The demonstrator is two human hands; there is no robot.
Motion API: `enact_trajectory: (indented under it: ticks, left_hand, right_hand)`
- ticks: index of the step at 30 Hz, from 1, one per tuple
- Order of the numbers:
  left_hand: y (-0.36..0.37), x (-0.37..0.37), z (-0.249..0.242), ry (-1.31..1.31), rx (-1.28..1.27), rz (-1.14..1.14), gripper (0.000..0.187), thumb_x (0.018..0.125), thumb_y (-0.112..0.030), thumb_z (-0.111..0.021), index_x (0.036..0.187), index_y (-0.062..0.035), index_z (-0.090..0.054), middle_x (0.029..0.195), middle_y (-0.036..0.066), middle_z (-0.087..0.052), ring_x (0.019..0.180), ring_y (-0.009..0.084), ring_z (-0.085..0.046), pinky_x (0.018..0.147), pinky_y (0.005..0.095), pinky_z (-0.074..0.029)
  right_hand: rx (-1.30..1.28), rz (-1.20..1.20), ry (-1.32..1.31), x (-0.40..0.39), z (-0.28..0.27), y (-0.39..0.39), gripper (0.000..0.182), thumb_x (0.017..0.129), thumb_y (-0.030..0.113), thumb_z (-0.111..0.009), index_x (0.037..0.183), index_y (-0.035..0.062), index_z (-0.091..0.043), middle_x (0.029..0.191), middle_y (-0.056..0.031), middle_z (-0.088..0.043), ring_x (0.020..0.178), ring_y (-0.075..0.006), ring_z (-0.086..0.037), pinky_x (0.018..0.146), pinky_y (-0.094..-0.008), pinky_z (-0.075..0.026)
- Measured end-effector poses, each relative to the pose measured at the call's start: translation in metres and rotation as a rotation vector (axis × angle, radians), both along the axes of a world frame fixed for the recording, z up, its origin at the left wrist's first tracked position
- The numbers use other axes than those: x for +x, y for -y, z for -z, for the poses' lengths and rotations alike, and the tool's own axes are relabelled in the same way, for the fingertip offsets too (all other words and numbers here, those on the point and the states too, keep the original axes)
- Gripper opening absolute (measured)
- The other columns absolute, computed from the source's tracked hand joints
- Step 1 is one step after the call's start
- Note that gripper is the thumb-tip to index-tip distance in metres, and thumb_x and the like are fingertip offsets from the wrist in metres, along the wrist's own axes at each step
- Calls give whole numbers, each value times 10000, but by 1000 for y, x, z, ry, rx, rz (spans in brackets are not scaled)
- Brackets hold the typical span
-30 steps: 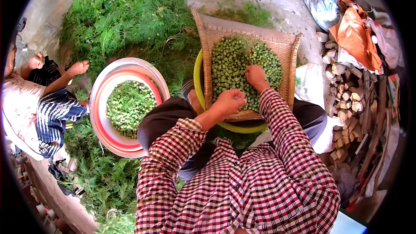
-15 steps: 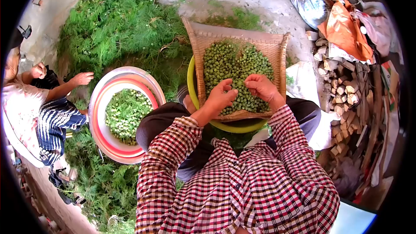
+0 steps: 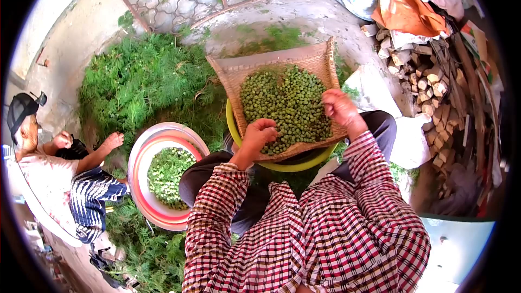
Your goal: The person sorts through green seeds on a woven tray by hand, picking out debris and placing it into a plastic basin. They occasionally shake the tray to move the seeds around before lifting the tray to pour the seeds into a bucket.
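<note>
Small round green berries (image 3: 287, 103) lie heaped in a woven wicker tray (image 3: 217, 68), which rests on a yellow-green basin (image 3: 234, 125) between the knees. My left hand (image 3: 260, 134) is over the tray's near left part, its fingers curled together at the berries; anything between the fingertips is too small to make out. Over the tray's right edge, my right hand (image 3: 339, 107) is closed with the fingers bent in, slightly blurred, and what it holds, if anything, cannot be seen.
At left a co-worker (image 3: 54, 168) sits beside a red-rimmed basin (image 3: 142, 146) of green sprigs. Cut greenery (image 3: 141, 81) is piled behind. To the right are split firewood (image 3: 429, 84), an orange bag (image 3: 407, 8) and a white sack (image 3: 410, 141).
My hands have moved apart, the right one to the tray's right edge and the left one lower left. The head view has shifted, and the co-worker's hands are both closed up more.
</note>
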State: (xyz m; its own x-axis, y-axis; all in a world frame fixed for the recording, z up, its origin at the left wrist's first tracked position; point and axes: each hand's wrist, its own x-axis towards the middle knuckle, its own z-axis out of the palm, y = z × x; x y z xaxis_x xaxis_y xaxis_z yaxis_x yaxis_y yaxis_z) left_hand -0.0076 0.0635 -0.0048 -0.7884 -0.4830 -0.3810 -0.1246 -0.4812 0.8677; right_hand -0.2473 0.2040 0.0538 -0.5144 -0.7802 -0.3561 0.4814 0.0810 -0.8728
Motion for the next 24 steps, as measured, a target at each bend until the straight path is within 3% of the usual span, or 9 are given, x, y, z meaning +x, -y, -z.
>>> enact_trajectory:
  ticks: [5, 10, 14, 17, 18, 19, 21, 22, 24]
  left_hand:
    - [6, 4, 3, 142, -335, 67, 391, 808, -142, -591, 1168, -17, -505, 903, 65, -591, 778, 115, -552, 659, 246, -438]
    - [29, 11, 25, 265, -722, -222, 460, 757, -207, -642, 1140, 13, -516, 939, 111, -603, 837, 172, -572, 748, 289, -455]
    - [56, 35, 40, 472, -1012, -465, 491, 721, -259, -650, 1095, 39, -534, 1035, 186, -578, 966, 292, -554, 841, 368, -426]
    - [57, 47, 62, 580, -912, -486, 525, 708, -276, -649, 1094, 59, -527, 1043, 206, -573, 965, 319, -552, 857, 381, -414]
    - [63, 55, 81, 610, -829, -436, 596, 724, -290, -670, 1143, 85, -473, 1062, 177, -559, 934, 232, -552, 795, 300, -434]
    - [56, 57, 79, 615, -834, -434, 596, 724, -290, -670, 1143, 85, -473, 1062, 177, -559, 934, 232, -552, 795, 300, -434]
    - [41, 56, 68, 664, -586, -427, 624, 738, -321, -658, 1155, 96, -454, 1070, 187, -549, 931, 241, -549, 784, 300, -432]
    - [43, 58, 74, 707, -556, -375, 678, 751, -397, -642, 1191, 74, -431, 1127, 174, -515, 983, 263, -516, 797, 366, -424]
    - [43, 59, 74, 669, -402, -373, 705, 758, -439, -624, 1225, 40, -403, 1158, 164, -491, 1016, 277, -493, 805, 407, -417]
  right_hand:
    - [235, 443, -353, -77, 22, -42, 57, 767, 110, -599, 793, 60, -589, 556, 2, -484, 427, -90, -408, 395, -212, -347]
    - [501, 607, -398, -108, 71, -55, 121, 757, 103, -561, 819, 15, -615, 581, -54, -557, 452, -115, -495, 385, -240, -382]
    - [588, 455, -345, -115, 105, -51, 140, 790, 99, -527, 815, 1, -623, 620, -83, -579, 473, -130, -515, 402, -262, -398]
    - [532, 254, -348, -125, 130, -57, 148, 803, 106, -530, 825, -9, -621, 621, -91, -594, 473, -135, -516, 411, -268, -398]
    - [613, 230, -393, -113, 122, -53, 275, 831, 185, -540, 1011, -17, -588, 845, -144, -631, 693, -199, -588, 588, -308, -465]
    - [610, 229, -386, -99, 102, -49, 275, 831, 185, -540, 1011, -17, -588, 845, -144, -631, 693, -199, -588, 588, -308, -465]
    - [668, 216, -119, -78, 69, -43, 578, 846, 374, -553, 1267, 5, -408, 1258, -151, -446, 1144, -285, -431, 909, -442, -367]
    - [542, 144, -145, -87, 89, -46, 732, 818, 510, -527, 1324, 19, -327, 1344, -172, -352, 1237, -309, -322, 995, -455, -257]
    - [509, 197, -195, -95, 108, -45, 749, 797, 532, -541, 1292, -3, -366, 1308, -177, -396, 1199, -300, -369, 966, -423, -301]
